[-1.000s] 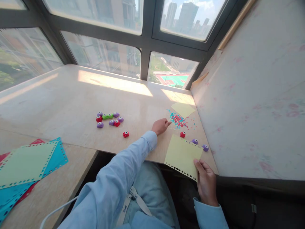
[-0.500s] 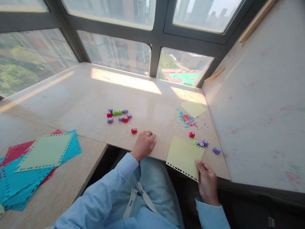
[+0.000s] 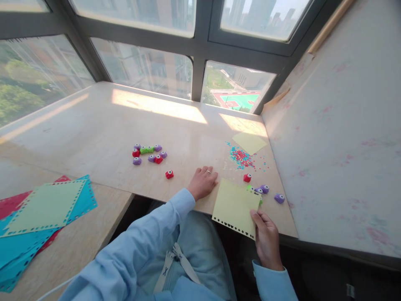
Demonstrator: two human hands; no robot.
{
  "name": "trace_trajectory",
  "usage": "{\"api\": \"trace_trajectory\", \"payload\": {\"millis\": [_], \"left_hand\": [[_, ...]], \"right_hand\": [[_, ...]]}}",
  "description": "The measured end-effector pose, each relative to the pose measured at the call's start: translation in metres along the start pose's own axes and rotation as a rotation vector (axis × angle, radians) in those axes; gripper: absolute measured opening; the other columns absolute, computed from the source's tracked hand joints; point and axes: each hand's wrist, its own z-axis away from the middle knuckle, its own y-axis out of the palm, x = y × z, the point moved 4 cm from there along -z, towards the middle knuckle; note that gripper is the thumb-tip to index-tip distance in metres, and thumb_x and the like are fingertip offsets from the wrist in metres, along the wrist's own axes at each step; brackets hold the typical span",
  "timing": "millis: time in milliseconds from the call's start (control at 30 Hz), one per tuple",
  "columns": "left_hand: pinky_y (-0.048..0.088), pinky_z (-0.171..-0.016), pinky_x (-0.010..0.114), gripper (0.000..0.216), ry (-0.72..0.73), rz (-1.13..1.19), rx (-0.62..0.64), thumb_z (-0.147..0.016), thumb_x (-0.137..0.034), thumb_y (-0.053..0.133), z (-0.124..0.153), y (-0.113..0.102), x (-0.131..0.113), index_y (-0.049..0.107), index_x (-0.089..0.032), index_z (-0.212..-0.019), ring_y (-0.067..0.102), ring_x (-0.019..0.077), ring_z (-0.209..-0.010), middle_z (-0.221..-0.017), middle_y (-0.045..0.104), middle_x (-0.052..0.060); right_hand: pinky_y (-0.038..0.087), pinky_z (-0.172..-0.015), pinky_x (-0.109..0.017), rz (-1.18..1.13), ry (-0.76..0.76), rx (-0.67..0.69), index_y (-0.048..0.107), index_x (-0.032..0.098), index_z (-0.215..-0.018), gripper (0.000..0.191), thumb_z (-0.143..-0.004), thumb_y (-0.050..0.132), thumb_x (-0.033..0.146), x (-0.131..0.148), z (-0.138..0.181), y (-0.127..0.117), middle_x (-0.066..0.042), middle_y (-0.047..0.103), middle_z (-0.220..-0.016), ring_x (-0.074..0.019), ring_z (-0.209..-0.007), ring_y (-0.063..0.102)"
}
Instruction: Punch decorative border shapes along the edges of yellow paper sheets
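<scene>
My right hand (image 3: 265,241) pinches the near corner of a yellow paper sheet (image 3: 235,205) whose near edge is punched with small hearts and stars. The sheet lies on the table edge (image 3: 175,200). My left hand (image 3: 204,181) rests on the table just left of the sheet, fingers loosely curled, a ring on one finger, holding nothing. A red punch (image 3: 247,177), a green punch (image 3: 250,189) and two purple punches (image 3: 265,189) sit just beyond the sheet. A lone red punch (image 3: 169,174) lies left of my left hand.
A cluster of purple, red and green punches (image 3: 148,153) sits mid-table. Punched confetti (image 3: 241,158) and another yellow sheet (image 3: 249,142) lie far right. Punched green, blue and red sheets (image 3: 44,209) are stacked at left. A wall (image 3: 338,125) bounds the right side.
My left hand pulled back from the confetti pile to the near table edge, then shifted right beside the yellow sheet. A green punch now lies by the purple ones. My right hand kept its hold.
</scene>
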Motion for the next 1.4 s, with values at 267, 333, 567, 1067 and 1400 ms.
{"api": "trace_trajectory", "payload": {"millis": [267,333,567,1067,1400], "left_hand": [[0.042,-0.093,0.044,0.031,0.243,0.082,0.07,-0.097,-0.038,0.047,-0.064,0.015,-0.017,0.059,-0.024,-0.122,0.051,0.0289,-0.116,-0.134,0.055,0.013],[0.042,-0.095,0.045,0.034,0.235,0.151,0.048,-0.096,-0.035,0.049,-0.07,0.018,-0.014,0.055,-0.022,-0.127,0.051,0.029,-0.12,-0.137,0.054,0.013],[0.047,-0.099,0.041,0.034,0.048,0.518,-0.201,-0.087,-0.014,0.057,-0.071,0.012,0.026,0.057,-0.015,-0.122,0.058,0.0236,-0.114,-0.122,0.061,0.014],[0.051,-0.092,0.046,0.025,-0.505,0.262,-0.556,-0.089,-0.033,0.063,0.105,-0.049,0.097,0.061,-0.018,-0.109,0.06,0.0273,-0.103,-0.107,0.064,0.013],[0.056,-0.087,0.04,0.024,-0.401,0.573,-0.389,-0.088,-0.02,0.056,0.108,-0.013,0.135,0.065,-0.02,-0.11,0.066,0.0233,-0.098,-0.105,0.072,0.009]], "right_hand": [[0.058,-0.065,-0.034,0.083,0.103,0.116,0.071,0.017,-0.091,0.043,-0.061,0.085,0.045,0.002,0.006,0.008,-0.005,0.077,-0.085,-0.0267,-0.079,0.071],[0.057,-0.064,-0.033,0.089,0.117,0.105,0.072,0.016,-0.091,0.044,-0.061,0.085,0.046,0.003,0.007,0.003,-0.006,0.077,-0.085,-0.026,-0.078,0.071],[0.053,-0.057,-0.03,0.202,0.221,0.24,0.072,0.015,-0.09,0.042,-0.066,0.083,0.048,0.008,0.005,-0.009,-0.006,0.076,-0.083,-0.0214,-0.066,0.067],[0.052,-0.064,-0.031,0.451,0.081,0.411,0.074,0.015,-0.089,0.049,-0.072,0.072,0.061,0.02,-0.027,0.071,-0.007,0.076,-0.083,-0.024,-0.072,0.066],[0.053,-0.074,-0.035,0.563,-0.076,0.417,0.074,0.016,-0.103,0.051,-0.078,0.066,0.06,0.01,-0.028,0.126,-0.008,0.077,-0.092,-0.0264,-0.081,0.067]]}}
